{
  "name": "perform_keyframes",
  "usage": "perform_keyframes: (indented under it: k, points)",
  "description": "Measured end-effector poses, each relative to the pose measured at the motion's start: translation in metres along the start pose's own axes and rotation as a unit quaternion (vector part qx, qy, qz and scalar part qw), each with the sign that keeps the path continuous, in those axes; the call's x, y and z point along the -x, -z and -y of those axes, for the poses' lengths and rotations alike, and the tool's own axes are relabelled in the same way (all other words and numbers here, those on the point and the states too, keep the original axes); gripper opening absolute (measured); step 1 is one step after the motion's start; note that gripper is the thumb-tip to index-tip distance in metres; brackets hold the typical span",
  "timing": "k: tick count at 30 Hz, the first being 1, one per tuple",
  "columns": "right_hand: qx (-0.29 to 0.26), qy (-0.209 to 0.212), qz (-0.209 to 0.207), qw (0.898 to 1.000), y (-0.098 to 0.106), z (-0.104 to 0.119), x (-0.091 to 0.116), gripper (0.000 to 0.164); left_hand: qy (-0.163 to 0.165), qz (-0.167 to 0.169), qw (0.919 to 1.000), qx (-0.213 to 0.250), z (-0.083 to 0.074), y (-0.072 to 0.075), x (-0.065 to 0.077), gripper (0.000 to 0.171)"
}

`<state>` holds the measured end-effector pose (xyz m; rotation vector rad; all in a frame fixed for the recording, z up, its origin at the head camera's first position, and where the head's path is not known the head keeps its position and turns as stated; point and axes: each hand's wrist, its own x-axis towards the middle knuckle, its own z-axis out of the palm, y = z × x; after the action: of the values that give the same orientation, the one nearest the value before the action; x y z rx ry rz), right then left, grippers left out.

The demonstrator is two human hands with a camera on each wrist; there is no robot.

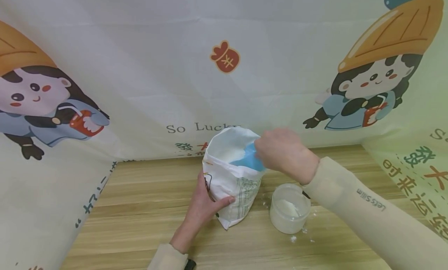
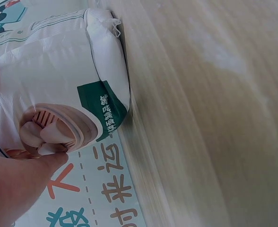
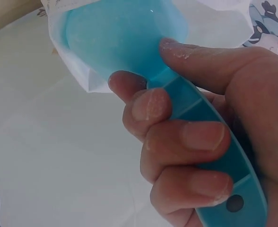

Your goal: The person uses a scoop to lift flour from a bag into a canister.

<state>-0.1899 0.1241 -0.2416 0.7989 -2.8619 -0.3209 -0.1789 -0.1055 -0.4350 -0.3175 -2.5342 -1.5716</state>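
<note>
An opened white flour bag (image 1: 243,194) leans on the table, white powder visible through its mouth. My left hand (image 1: 206,204) grips its left side, thumb across the front. Steamed buns in a bamboo steamer are printed on the bag (image 2: 39,75) in the left wrist view. With curled fingers, my right hand (image 1: 281,153) holds a blue scoop (image 1: 249,160) by its handle, the bowl inside the bag's mouth. Powder dusts the right fingertips (image 3: 151,104). Part of the scoop's bowl is hidden by the bag's rim.
Right of the bag, below my right forearm, stands a clear round tub (image 1: 287,222) with some white powder in it. Spilled powder (image 1: 293,239) dots the wooden table (image 1: 140,208) around the tub. A printed cloth (image 1: 168,75) hangs behind and at both sides.
</note>
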Motion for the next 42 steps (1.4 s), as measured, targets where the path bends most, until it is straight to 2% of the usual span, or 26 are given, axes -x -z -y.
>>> perform_keyframes:
  k: [17,25,36,42]
  points:
    - [-0.007,0.005,-0.016,1.0,-0.01,0.005,-0.008,0.031,-0.001,-0.004,1.0,0.003,0.001,0.0,0.0,0.124]
    - [-0.002,0.007,-0.048,0.999,-0.016,0.006,-0.008,0.036,0.002,-0.001,0.9999,0.011,0.0,0.0,0.0,0.125]
    - [-0.009,0.022,-0.123,0.992,-0.031,0.004,-0.002,0.048,0.006,0.002,0.9999,0.01,-0.001,0.001,0.0,0.125]
    - [-0.025,0.002,-0.127,0.992,-0.037,0.008,-0.003,0.047,0.014,0.003,0.9999,0.008,-0.001,0.001,0.001,0.126]
